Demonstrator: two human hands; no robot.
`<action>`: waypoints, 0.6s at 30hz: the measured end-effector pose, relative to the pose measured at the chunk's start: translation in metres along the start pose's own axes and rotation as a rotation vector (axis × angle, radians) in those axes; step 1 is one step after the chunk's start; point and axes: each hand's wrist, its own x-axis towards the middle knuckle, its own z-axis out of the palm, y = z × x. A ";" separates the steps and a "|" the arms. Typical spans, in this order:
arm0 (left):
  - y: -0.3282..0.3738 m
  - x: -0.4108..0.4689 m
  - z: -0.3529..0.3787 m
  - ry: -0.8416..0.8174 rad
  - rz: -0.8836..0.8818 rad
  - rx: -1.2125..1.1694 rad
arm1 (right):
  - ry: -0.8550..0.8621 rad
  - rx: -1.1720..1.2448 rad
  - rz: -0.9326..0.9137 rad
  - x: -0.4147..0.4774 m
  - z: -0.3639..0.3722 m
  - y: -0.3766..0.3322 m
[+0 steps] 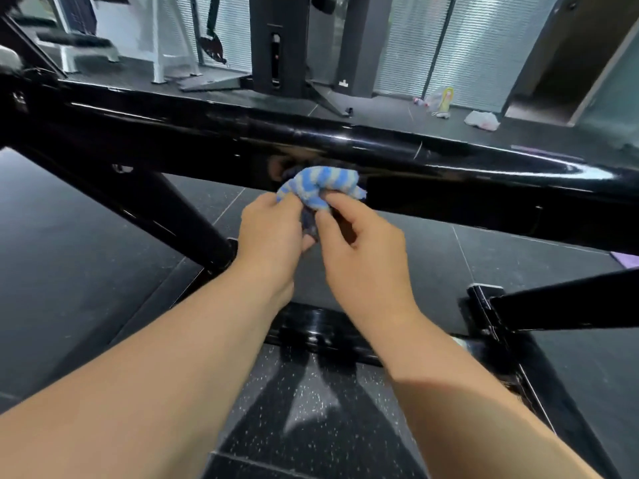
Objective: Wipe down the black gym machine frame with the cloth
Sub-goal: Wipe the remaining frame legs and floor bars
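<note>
**Desk:** At the glossy black gym machine frame [345, 143], what are the hands doing?

**Photographer:** Both bare forearms reach forward and meet just below the long bar. The left hand [269, 233] and the right hand [363, 257] each pinch the cloth [321, 186] between thumb and fingertips, knuckles toward the camera.

**Desk:** Where is the cloth?

**Photographer:** It is bunched into a roll, in blue and grey stripes, right against the bar's near face. I cannot tell if it touches.

**Desk:** Counts?

**Photographer:** Two hands, one cloth, one long bar, two lower struts [155, 209].

**Desk:** Containers?

**Photographer:** Far across the dark floor [103, 271], by the blinds [484, 46], stands one yellow bottle [447, 98]. One crumpled white bag [482, 119] lies near it. Contents cannot be made out.
</note>
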 end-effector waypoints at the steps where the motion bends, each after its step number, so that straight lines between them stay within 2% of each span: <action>1: 0.000 0.003 0.003 0.097 0.034 0.015 | -0.007 0.017 -0.018 -0.004 -0.001 0.000; 3: 0.004 0.009 0.002 0.265 0.078 0.080 | 0.114 -0.055 -0.146 -0.008 -0.012 -0.006; 5: 0.012 0.018 -0.002 0.425 0.056 0.155 | 0.299 -0.223 -0.371 0.002 -0.028 -0.015; 7: 0.019 0.019 0.005 0.532 0.042 0.077 | 0.395 -0.413 -0.461 0.024 -0.043 -0.028; 9: 0.021 0.002 0.026 0.474 0.131 0.050 | 0.369 -0.625 -0.357 0.050 -0.055 -0.037; 12: 0.005 -0.021 0.043 0.321 0.481 0.305 | 0.222 -0.850 -0.103 0.078 -0.068 -0.039; 14: -0.002 -0.015 0.035 0.311 0.606 0.405 | 0.165 -0.908 -0.014 0.083 -0.071 -0.039; 16: -0.001 0.001 0.019 0.420 0.556 0.350 | 0.177 -0.943 -0.020 0.081 -0.067 -0.039; 18: 0.006 0.019 0.009 0.660 0.287 0.089 | 0.201 -0.976 -0.038 0.079 -0.064 -0.037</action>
